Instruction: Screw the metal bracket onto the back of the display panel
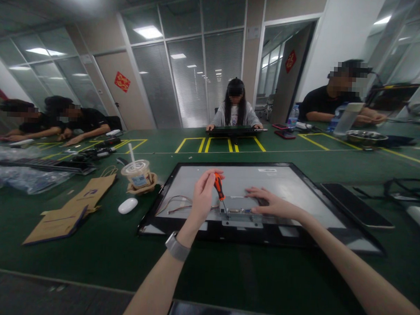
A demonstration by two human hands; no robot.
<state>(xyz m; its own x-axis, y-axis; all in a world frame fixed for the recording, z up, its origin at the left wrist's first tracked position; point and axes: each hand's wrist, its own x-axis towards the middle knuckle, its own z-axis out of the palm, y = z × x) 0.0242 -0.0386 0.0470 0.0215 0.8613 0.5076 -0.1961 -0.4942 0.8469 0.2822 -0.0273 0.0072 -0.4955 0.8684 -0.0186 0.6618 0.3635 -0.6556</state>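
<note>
An orange-and-black screwdriver (219, 187) is gripped near the top of its handle by my left hand (205, 189). Its shaft slants down to a metal bracket (242, 220) with connector ports along it. Fingers apart, my right hand (270, 202) rests on the metal box (236, 204) behind that bracket, holding nothing. Both hands are over a large flat display panel (285, 177), which lies with its grey back up in a black frame. Thin cables (180, 205) run across the panel left of the box. The screwdriver's tip is too small to make out clearly.
Left of the panel are a lidded drink cup (138, 175), a white mouse (127, 205) and a brown paper bag (72, 207). A black flat slab (356, 204) lies to the right. Across the green table (104, 259), a person (236, 107) holds another dark panel.
</note>
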